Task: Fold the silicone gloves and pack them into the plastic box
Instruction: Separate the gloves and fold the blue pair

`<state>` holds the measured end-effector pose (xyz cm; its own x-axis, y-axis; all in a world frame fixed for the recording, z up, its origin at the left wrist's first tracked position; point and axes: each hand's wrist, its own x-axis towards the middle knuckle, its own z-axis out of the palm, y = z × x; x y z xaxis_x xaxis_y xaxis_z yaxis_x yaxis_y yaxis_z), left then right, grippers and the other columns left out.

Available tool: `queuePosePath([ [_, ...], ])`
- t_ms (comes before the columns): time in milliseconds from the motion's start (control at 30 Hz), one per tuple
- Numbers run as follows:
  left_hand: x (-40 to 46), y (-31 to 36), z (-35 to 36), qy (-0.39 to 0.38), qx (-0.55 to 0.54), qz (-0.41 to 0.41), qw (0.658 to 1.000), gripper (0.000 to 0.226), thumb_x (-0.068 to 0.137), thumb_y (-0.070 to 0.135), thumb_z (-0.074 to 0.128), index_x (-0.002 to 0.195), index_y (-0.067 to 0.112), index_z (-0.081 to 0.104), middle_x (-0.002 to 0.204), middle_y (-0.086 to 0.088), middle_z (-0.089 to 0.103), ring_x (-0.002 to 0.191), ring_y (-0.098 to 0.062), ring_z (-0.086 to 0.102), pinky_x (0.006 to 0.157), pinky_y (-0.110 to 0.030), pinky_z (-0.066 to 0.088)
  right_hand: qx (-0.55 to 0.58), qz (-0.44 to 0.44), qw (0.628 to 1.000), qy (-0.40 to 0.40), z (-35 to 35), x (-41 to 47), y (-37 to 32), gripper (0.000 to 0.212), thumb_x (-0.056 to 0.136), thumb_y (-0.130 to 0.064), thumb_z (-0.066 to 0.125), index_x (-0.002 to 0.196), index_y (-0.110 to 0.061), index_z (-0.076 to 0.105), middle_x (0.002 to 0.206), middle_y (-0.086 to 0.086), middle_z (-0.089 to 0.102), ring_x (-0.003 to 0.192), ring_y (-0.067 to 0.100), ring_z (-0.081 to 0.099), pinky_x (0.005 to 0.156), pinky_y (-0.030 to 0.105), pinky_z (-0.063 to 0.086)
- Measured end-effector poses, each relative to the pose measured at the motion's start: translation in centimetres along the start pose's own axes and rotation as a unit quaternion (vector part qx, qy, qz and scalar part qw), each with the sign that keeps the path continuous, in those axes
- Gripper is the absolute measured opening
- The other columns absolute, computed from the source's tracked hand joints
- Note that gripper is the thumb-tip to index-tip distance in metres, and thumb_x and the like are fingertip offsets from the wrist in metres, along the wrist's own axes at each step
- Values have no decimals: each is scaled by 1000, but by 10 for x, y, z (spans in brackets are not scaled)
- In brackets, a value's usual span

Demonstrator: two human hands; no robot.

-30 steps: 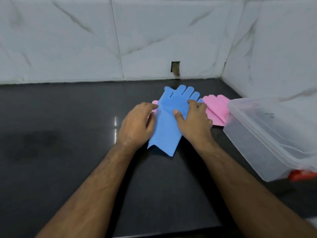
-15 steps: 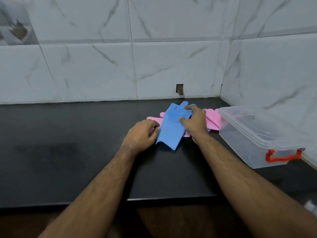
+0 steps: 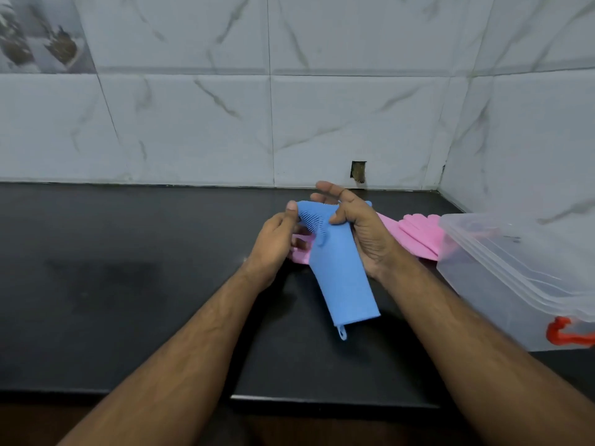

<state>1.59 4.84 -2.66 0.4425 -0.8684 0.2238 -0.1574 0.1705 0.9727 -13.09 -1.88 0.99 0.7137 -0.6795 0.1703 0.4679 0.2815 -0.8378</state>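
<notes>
Blue glove (image 3: 341, 272) pinched by left hand (image 3: 277, 239) and right hand (image 3: 360, 233); plastic box (image 3: 515, 278) contents unclear, maybe empty.

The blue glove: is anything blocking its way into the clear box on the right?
Yes: the plastic box appears to have its lid on. Both hands, left hand and right hand, hold the blue glove; pink gloves lie beside the box.

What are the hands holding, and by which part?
Both the left hand and right hand hold the blue glove by its bristled finger end.
</notes>
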Motion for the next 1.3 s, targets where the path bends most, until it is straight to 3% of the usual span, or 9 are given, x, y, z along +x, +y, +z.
queuePosePath([
  [267, -12, 5, -13, -31, -112, -72, 991, 69, 88, 71, 59, 117, 9, 71, 89, -8, 72, 65, -17, 61, 46, -25, 40, 35, -12, 999, -24, 1, -18, -7, 59, 68, 1, 45, 121, -15, 68, 120, 6, 67, 105, 25, 66, 92, 41, 54],
  [400, -33, 10, -18, -27, -144, -90, 985, 43, 87, 50, 69, 106, 11, 68, 88, -12, 60, 62, -21, 55, 51, -28, 41, 47, 7, 998, 28, 7, -40, -10, 53, 84, 8, 27, 122, -13, 58, 116, 8, 59, 103, 29, 59, 100, 47, 45],
  [567, -80, 21, -21, -119, -278, -145, 942, 22, 88, 20, 64, 106, 9, 67, 101, -14, 71, 92, -28, 65, 84, -43, 47, 69, -3, 996, 56, 41, -93, 4, 48, 89, 11, 26, 114, -11, 60, 112, 9, 59, 99, 33, 68, 96, 46, 48],
  [700, -107, 27, -28, -88, -359, -169, 914, 25, 90, 17, 65, 113, 7, 63, 109, -17, 68, 98, -30, 65, 100, -46, 50, 157, 28, 979, 125, 65, -124, 19, 34, 91, 0, 40, 113, -13, 63, 123, 12, 57, 119, 44, 63, 100, 53, 50],
  [767, -118, 30, -33, -63, -345, -184, 918, 19, 92, 13, 61, 110, 7, 61, 101, -16, 65, 77, -24, 66, 72, -34, 59, 144, 57, 976, 151, 78, -137, 24, 27, 91, -8, 43, 110, -17, 61, 110, 17, 67, 87, 38, 74, 76, 43, 59],
  [867, -129, 31, -36, -37, -289, -196, 936, 8, 95, 4, 50, 101, 4, 56, 78, -10, 59, 40, -11, 46, 27, -18, 27, 72, 109, 978, 163, 85, -152, 30, 29, 88, -18, 43, 90, -21, 72, 79, 14, 74, 66, 30, 70, 67, 30, 54],
  [1033, -130, 30, -39, -23, -288, -203, 936, 8, 96, 3, 50, 88, 5, 52, 69, -10, 55, 32, -9, 37, 25, -18, 21, -46, 124, 969, 209, 70, -155, 24, 27, 92, -21, 52, 67, -20, 46, 55, -2, 51, 38, 15, 50, 39, 16, 43],
  [1167, -125, 27, -36, -2, -251, -159, 955, 18, 88, -6, 48, 77, 9, 48, 71, -8, 49, 40, -13, 42, 32, -19, 32, -43, 146, 970, 191, 70, -152, 17, 16, 95, -16, 56, 80, -12, 61, 62, 8, 66, 49, 20, 63, 50, 22, 53],
  [1300, -119, 24, -42, 26, -142, -76, 987, 31, 85, -10, 50, 111, -3, 66, 92, -18, 69, 76, -26, 66, 58, -29, 56, -261, 91, 945, 173, 51, -139, 24, 11, 87, -12, 61, 95, -11, 69, 78, 2, 67, 62, 14, 61, 61, 27, 51],
])
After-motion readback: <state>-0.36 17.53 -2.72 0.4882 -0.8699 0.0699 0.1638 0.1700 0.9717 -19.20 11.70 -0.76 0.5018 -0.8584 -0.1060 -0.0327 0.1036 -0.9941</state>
